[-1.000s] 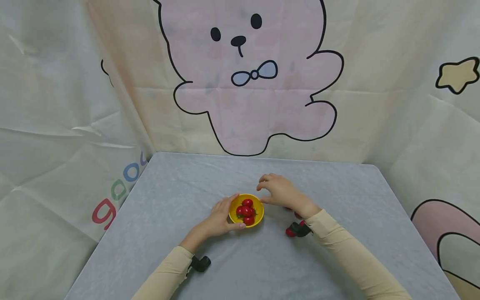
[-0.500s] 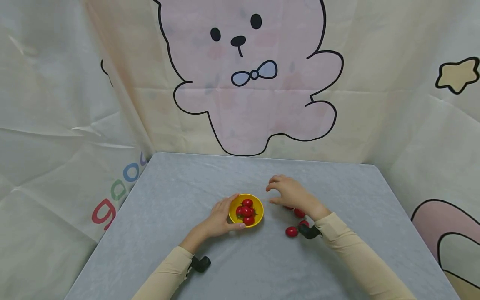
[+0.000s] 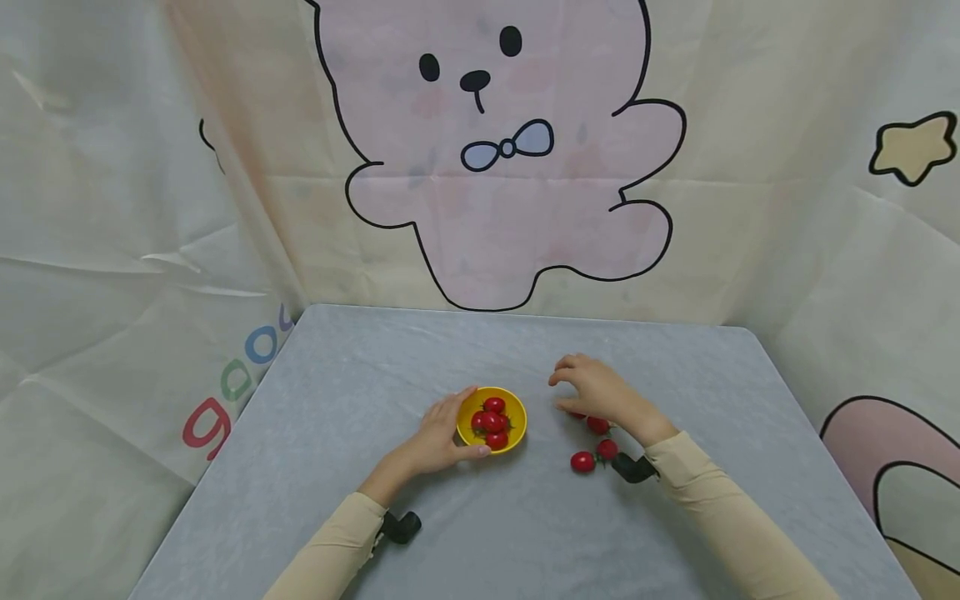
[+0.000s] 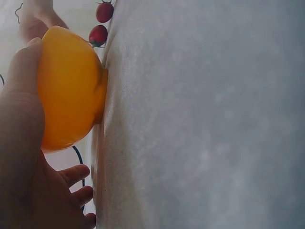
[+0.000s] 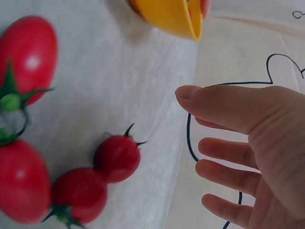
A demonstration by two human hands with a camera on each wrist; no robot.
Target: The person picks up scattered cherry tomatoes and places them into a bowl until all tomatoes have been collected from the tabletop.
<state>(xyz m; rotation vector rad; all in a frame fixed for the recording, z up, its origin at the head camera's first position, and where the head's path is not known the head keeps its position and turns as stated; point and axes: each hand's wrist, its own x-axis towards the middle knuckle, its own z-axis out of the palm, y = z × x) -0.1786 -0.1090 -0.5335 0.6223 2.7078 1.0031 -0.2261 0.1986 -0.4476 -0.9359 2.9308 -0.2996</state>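
A small yellow bowl (image 3: 520, 433) with several red cherry tomatoes (image 3: 492, 423) in it stands on the table. My left hand (image 3: 433, 437) steadies it, thumb and index finger spread round its left side; in the left wrist view the other fingers (image 4: 82, 194) extend past the bowl. To the right, my right hand (image 3: 600, 390) hovers with bent, parted fingers and nothing between them. Below that hand lie several loose cherry tomatoes (image 3: 582, 462), some with green stems. The right wrist view shows two large up close and two smaller tomatoes (image 5: 117, 159) farther off.
A grey cloth covers the table (image 3: 480, 533). Printed fabric with a cartoon bear (image 3: 487, 225) hangs behind it, and more fabric flanks both sides. Each wrist carries a black camera mount (image 3: 633, 468).
My right hand has moved right, away from the bowl and over the loose tomatoes, uncovering more of them. The left hand and the bowl have stayed in place.
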